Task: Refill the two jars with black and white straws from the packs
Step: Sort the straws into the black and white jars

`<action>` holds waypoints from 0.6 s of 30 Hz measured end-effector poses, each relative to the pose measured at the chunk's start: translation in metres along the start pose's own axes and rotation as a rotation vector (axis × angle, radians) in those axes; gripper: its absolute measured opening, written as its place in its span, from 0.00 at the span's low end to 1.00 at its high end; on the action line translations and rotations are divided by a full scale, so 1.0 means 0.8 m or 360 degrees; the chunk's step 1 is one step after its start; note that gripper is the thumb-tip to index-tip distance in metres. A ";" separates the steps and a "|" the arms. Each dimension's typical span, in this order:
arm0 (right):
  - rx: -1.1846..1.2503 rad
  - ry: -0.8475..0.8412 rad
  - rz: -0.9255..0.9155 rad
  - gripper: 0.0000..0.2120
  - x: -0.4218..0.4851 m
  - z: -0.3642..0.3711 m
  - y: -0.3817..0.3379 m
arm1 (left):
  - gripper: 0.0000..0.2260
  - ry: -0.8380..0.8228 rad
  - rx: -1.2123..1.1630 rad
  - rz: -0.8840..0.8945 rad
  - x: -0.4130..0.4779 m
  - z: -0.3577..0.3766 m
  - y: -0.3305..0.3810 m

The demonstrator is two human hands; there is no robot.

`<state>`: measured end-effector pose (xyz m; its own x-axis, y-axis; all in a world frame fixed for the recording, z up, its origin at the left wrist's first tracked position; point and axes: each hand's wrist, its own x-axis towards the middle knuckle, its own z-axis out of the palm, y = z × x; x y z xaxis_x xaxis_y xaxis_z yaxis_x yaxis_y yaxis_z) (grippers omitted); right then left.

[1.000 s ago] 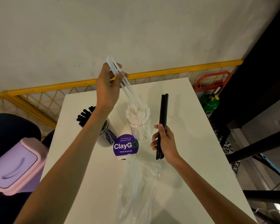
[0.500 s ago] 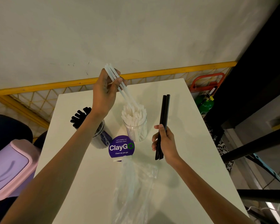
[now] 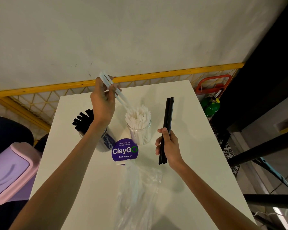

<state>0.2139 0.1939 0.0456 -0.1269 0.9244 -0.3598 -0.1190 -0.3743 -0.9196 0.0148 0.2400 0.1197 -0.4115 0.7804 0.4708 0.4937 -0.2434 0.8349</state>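
Head view, slim white straws [image 3: 122, 98], perhaps three

Premises: a pantry is indicated.
Signage: "keep our pantries clean" is printed on the ClayGo sign [image 3: 124, 151].
Fittings: a swing-lid bin [image 3: 8, 171] and an extinguisher [image 3: 212, 107] are set beside the table [image 3: 198, 146].

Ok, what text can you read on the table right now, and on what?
"Let's keep our pantries clean": top of the round purple sign.
"ClayGo": sign's middle.
"Clean as you go": sign's bottom.
Label on the black-straw jar: sideways, part hidden, unreadable.
Tag on the green cylinder: too small.
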 end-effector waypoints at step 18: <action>-0.0029 -0.0032 -0.0003 0.11 0.003 0.002 0.000 | 0.13 -0.0102 0.0311 -0.0098 -0.018 0.029 -0.014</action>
<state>0.2122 0.1962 0.0446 -0.1463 0.9233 -0.3550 -0.1011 -0.3710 -0.9231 0.0331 0.2452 0.0970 -0.3990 0.8269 0.3963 0.6109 -0.0825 0.7874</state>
